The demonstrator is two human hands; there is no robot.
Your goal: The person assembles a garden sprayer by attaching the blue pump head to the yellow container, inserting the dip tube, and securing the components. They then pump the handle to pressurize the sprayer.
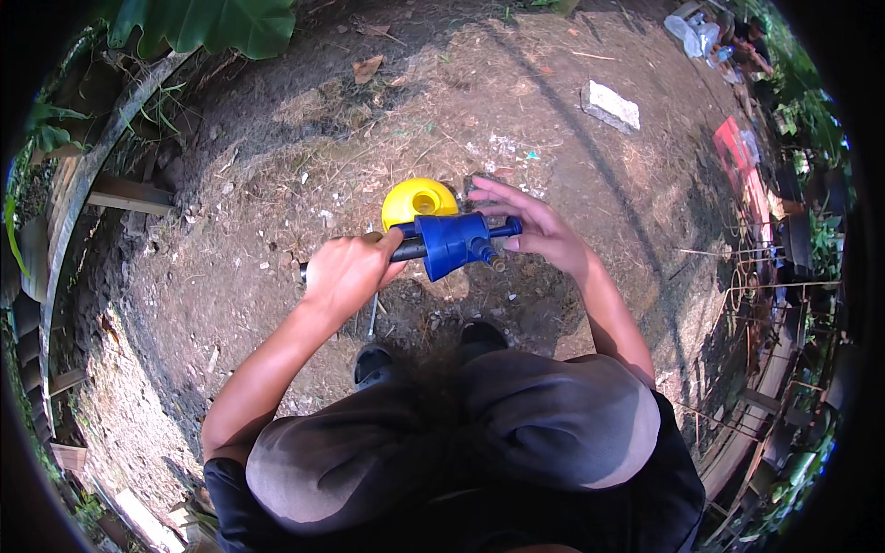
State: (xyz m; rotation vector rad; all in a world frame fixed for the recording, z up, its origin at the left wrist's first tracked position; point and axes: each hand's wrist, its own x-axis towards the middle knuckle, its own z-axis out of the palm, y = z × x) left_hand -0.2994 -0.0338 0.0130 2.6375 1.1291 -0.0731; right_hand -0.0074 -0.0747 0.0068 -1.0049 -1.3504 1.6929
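Observation:
My left hand (348, 274) is closed round the black tube of what looks like a blue sprayer pump head (452, 241), holding it crosswise above the ground in front of my knees. A ribbed nozzle points down and right from its body, and a short blue rod with a knob (513, 226) sticks out at its right end. My right hand (533, 219) is beside that knob, fingers stretched and apart; whether the thumb touches it I cannot tell. Just beyond the pump head lies a rounded yellow plastic container (403, 197) with a round opening.
A thin metal rod (372, 316) shows below my left hand, near my shoes (372, 361). A pale block (610, 106) lies farther right on the bare soil. Planks and rusty bars line the right side; a curved edging (83, 184) runs along the left. Another person (751, 51) is far right.

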